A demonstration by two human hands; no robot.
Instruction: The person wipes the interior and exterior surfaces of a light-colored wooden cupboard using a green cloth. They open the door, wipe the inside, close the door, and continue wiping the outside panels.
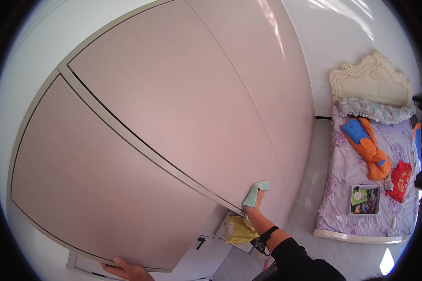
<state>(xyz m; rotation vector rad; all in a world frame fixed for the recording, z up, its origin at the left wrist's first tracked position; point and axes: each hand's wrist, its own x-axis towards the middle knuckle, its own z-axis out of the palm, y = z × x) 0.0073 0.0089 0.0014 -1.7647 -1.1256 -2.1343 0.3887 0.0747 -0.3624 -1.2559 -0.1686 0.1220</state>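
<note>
Black sleeve (305, 262) and wrist strap (268, 233) lead from the lower edge to the right hand (259, 201), its grip closed on a cloth (252, 195) against the pink panel (206, 107), low and right of the frame's centre. At lower left, the left hand (125, 269) has fingers over the edge of a pink door (112, 182); with its thumb hidden, I cannot tell whether that grip is closed. A loose corner of cloth could snag at the panel's edge, or slip if held too lightly; a swinging door could pinch fingers. The cloth looks soft, thin, pale mint and crumpled. Beyond lies a yellow package (241, 229); farther, at right, a bed (330, 206) bears a box of small items (350, 201) and orange-and-blue clothing (373, 152).
</note>
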